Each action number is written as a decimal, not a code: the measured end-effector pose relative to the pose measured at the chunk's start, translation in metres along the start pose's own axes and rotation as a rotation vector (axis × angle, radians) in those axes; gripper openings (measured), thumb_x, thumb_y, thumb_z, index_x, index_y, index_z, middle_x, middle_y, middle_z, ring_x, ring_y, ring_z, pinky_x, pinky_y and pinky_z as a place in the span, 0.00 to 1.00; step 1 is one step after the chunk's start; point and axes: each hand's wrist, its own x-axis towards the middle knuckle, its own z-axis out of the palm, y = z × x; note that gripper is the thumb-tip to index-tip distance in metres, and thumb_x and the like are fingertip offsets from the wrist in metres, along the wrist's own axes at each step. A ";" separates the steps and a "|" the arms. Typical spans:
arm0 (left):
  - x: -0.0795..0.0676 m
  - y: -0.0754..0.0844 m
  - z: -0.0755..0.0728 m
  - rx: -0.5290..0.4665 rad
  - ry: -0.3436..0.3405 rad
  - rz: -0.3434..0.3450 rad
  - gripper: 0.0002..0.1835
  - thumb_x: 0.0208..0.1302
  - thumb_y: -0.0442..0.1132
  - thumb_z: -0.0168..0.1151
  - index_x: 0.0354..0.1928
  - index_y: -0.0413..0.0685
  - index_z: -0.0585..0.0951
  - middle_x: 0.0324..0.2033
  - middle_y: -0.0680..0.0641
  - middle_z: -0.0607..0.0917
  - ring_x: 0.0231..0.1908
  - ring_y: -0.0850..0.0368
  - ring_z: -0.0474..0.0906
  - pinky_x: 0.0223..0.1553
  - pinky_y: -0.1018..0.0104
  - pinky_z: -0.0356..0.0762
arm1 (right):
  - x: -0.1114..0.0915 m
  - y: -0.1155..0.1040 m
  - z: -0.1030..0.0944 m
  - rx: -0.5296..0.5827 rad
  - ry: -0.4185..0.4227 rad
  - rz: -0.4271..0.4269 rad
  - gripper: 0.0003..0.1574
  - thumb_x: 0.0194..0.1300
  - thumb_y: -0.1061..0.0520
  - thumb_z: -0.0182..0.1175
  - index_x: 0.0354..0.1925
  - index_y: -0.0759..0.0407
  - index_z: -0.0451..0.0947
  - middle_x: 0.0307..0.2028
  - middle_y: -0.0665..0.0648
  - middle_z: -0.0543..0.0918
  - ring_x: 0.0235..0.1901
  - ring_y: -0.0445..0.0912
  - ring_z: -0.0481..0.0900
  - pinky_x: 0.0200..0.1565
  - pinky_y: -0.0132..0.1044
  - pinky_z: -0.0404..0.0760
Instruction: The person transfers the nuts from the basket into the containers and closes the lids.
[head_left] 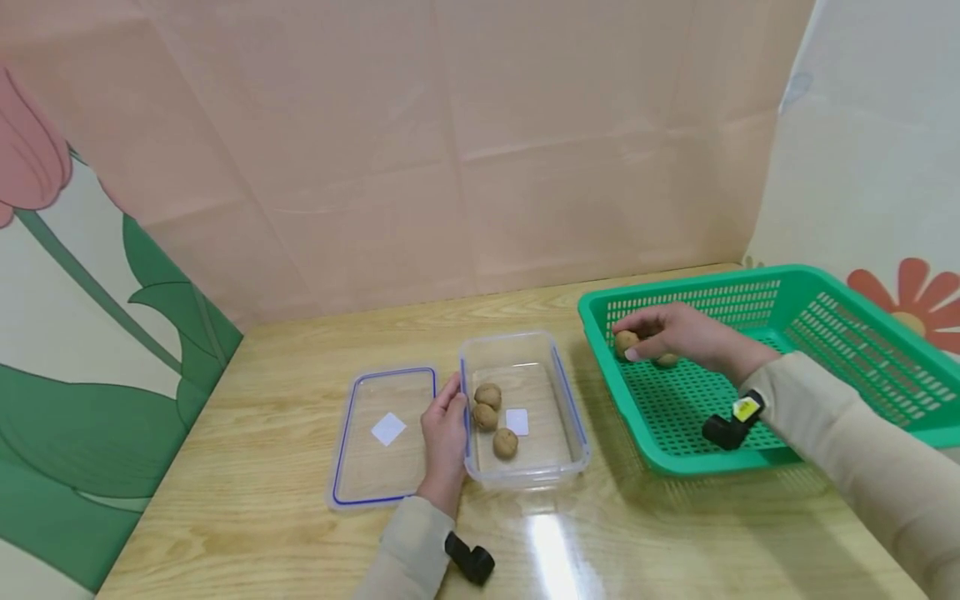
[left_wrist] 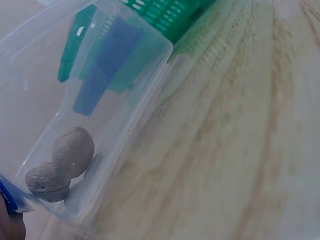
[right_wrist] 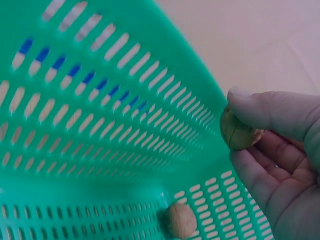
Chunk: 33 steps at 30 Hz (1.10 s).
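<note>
Between thumb and fingers, my right hand (head_left: 671, 333) pinches a walnut (right_wrist: 236, 131) inside the green basket (head_left: 637, 417), near its left wall. Another walnut (right_wrist: 181, 220) lies on the basket floor below that hand. My left hand (head_left: 444, 437) rests along the left side of a clear plastic box (head_left: 555, 467), fingers against its wall. Inside the box sit three walnuts (head_left: 506, 443), two of them touching near the left wall. In the left wrist view only a bit of the left hand (left_wrist: 12, 225) shows at the lower left corner.
Left of the box lies its clear lid (head_left: 352, 467) with a blue seal and a white square label (head_left: 388, 429). All stand on a wood-grain table (head_left: 247, 467). A pink sheet (head_left: 360, 167) hangs behind the table, and floral panels flank it.
</note>
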 end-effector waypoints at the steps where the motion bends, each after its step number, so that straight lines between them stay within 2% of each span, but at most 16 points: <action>1: 0.000 0.000 0.000 -0.002 0.000 -0.001 0.19 0.64 0.30 0.49 0.57 0.36 0.73 0.59 0.40 0.73 0.63 0.47 0.64 0.65 0.59 0.62 | 0.000 -0.002 0.000 0.006 0.002 -0.005 0.36 0.52 0.53 0.68 0.58 0.62 0.70 0.52 0.61 0.78 0.48 0.46 0.74 0.50 0.38 0.75; 7: 0.000 -0.001 0.001 -0.013 0.001 0.004 0.20 0.64 0.29 0.49 0.57 0.35 0.73 0.59 0.40 0.73 0.63 0.48 0.64 0.65 0.59 0.62 | 0.001 -0.013 0.004 0.045 0.010 -0.019 0.37 0.54 0.54 0.67 0.59 0.64 0.69 0.50 0.57 0.78 0.47 0.43 0.74 0.48 0.35 0.76; 16: 0.001 -0.002 0.002 -0.026 0.000 -0.007 0.20 0.64 0.29 0.49 0.58 0.35 0.72 0.59 0.40 0.73 0.63 0.48 0.65 0.65 0.59 0.62 | 0.006 -0.035 0.014 0.033 0.021 -0.022 0.37 0.54 0.50 0.67 0.60 0.60 0.68 0.50 0.57 0.77 0.48 0.47 0.71 0.48 0.38 0.75; 20: 0.000 -0.001 0.002 -0.014 -0.006 -0.002 0.20 0.64 0.29 0.49 0.58 0.35 0.72 0.59 0.40 0.73 0.63 0.47 0.64 0.65 0.58 0.62 | 0.009 -0.044 0.021 0.041 0.030 -0.029 0.36 0.54 0.52 0.67 0.59 0.60 0.70 0.50 0.55 0.77 0.48 0.48 0.68 0.48 0.38 0.73; 24: 0.000 -0.001 0.002 -0.011 -0.012 -0.001 0.20 0.64 0.30 0.49 0.58 0.36 0.72 0.60 0.40 0.73 0.63 0.47 0.64 0.65 0.59 0.62 | 0.014 -0.050 0.031 0.092 0.021 -0.038 0.34 0.54 0.54 0.66 0.58 0.60 0.70 0.50 0.55 0.78 0.50 0.48 0.70 0.50 0.37 0.74; 28: 0.000 0.000 0.002 -0.013 -0.009 -0.005 0.20 0.64 0.30 0.49 0.58 0.37 0.73 0.59 0.41 0.73 0.63 0.49 0.65 0.64 0.60 0.63 | 0.020 -0.057 0.042 0.123 -0.003 -0.064 0.32 0.55 0.58 0.65 0.58 0.63 0.71 0.53 0.59 0.77 0.55 0.51 0.70 0.57 0.44 0.72; 33: 0.000 0.000 0.002 -0.012 -0.012 0.005 0.20 0.64 0.30 0.49 0.58 0.36 0.72 0.59 0.41 0.73 0.63 0.48 0.65 0.64 0.60 0.63 | 0.028 -0.062 0.056 0.131 -0.027 -0.077 0.30 0.54 0.60 0.65 0.56 0.64 0.72 0.51 0.59 0.78 0.55 0.51 0.71 0.61 0.49 0.69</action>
